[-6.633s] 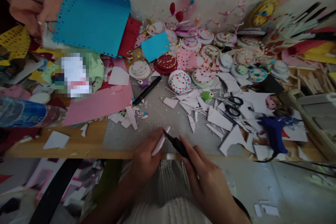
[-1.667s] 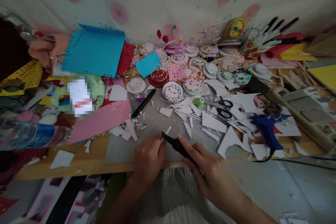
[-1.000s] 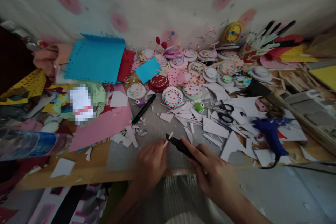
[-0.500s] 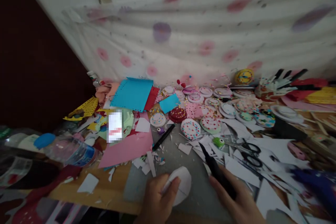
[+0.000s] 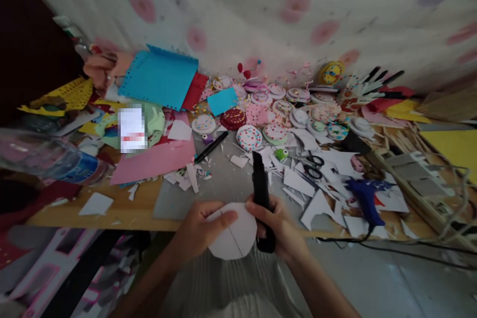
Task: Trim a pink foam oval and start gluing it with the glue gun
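Your left hand [image 5: 199, 226] pinches the white disc [image 5: 231, 241], thumb across its lined face, while your right hand [image 5: 281, 223] grips the black cutter [image 5: 261, 184] with a fingertip at the disc's rim. The disc sits between your hands at the near edge of the table [image 5: 143, 206]; half a second ago only your left hand was at it, and the cutter slanted apart. Beyond lie white scraps [image 5: 298, 181]

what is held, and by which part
Left hand: white disc, by its upper left edge. Right hand: black knife, by its handle, fingers on the disc's upper right.
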### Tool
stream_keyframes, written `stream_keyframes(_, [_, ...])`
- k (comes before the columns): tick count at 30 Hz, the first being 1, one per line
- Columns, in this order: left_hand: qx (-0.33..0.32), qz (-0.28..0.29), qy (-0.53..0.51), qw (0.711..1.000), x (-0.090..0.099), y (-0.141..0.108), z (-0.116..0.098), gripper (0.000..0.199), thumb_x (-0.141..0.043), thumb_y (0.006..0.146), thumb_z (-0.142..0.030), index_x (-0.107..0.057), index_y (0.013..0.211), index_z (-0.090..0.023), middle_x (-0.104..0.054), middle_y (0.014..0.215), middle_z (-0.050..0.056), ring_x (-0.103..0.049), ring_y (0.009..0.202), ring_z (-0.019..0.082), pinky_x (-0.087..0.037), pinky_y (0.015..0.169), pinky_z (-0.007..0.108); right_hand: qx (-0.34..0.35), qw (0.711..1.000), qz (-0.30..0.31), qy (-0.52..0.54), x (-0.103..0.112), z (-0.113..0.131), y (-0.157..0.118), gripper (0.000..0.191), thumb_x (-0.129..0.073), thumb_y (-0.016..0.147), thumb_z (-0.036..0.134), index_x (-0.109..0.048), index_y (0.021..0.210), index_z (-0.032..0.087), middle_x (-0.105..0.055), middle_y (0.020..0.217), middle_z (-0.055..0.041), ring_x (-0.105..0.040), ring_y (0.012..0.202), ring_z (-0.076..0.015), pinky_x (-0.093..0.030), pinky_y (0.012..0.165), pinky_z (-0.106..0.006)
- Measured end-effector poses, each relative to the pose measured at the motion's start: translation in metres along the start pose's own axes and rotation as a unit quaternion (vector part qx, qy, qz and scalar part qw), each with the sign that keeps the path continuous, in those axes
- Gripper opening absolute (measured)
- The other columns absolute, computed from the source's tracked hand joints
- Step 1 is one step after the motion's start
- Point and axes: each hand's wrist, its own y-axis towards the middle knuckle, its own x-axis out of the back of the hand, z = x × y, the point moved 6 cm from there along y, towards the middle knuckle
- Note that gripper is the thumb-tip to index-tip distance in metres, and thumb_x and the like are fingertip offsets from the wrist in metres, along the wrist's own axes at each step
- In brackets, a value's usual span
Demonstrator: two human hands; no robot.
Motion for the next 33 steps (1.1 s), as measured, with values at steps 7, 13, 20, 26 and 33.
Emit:
stream_keyframes(7, [0.001,-0.013,-0.213,0.977,-0.002,0.009,0.001,0.040,-0.070,0.074,-0.052,-0.070,0.088,-0.015,-0.066,0.073,0.003,-0.061,0.068,0.016,-0.046,0.058,0.023,0.088,0.983,-0.152,0.058,0.013,-0.003,-0.005,0.030,-0.079,0.074,0.040,-0.057,0.081,0.019,-0.041,0.046,0.0111,-0.033,0.039,-0.0037,-0.030,0.036,-0.013])
stream_keyframes(13, [0.000,-0.164,-0.213,0.963,-0.005,0.006,0.004,0.053,-0.067,0.076,-0.057,-0.056,0.113,-0.021,-0.062,0.116,0.008,-0.058,0.108,0.025,-0.052,0.080,0.031,0.221,0.954,-0.204,-0.019,0.018,-0.007,-0.011,0.019,-0.075,0.078,0.029,-0.059,0.081,0.020,-0.057,0.084,0.0010,-0.044,0.049,-0.0042,-0.034,0.041,-0.017])
stream_keyframes(20, [0.012,-0.032,-0.214,0.976,-0.025,0.017,0.008,0.059,-0.069,0.073,-0.046,-0.047,0.121,-0.021,-0.059,0.108,0.008,-0.061,0.099,0.023,-0.049,0.086,0.037,0.175,0.973,-0.049,-0.139,0.005,-0.010,-0.010,0.031,-0.067,0.080,0.048,-0.054,0.072,0.021,-0.055,0.081,-0.0029,-0.045,0.055,-0.0101,-0.035,0.043,-0.021])
stream_keyframes(26, [-0.071,-0.006,-0.076,0.995,-0.010,0.017,0.002,0.080,-0.066,0.065,-0.012,-0.035,0.137,-0.027,-0.043,0.142,0.010,-0.040,0.134,0.026,-0.031,0.111,0.043,0.172,0.932,-0.014,-0.319,0.031,0.022,-0.018,0.041,-0.043,0.091,0.061,-0.054,0.098,0.022,-0.056,0.074,-0.0014,-0.051,0.059,-0.0151,-0.040,0.051,-0.025])
stream_keyframes(33, [-0.101,0.047,0.055,0.992,-0.016,0.010,-0.020,0.080,-0.067,0.065,-0.014,-0.035,0.137,-0.030,-0.041,0.138,0.006,-0.042,0.128,0.027,-0.030,0.110,0.043,0.262,0.734,0.025,-0.626,0.020,0.047,-0.039,0.030,-0.045,0.095,0.048,-0.054,0.095,0.019,-0.060,0.071,-0.0019,-0.058,0.060,-0.0159,-0.038,0.052,-0.025])
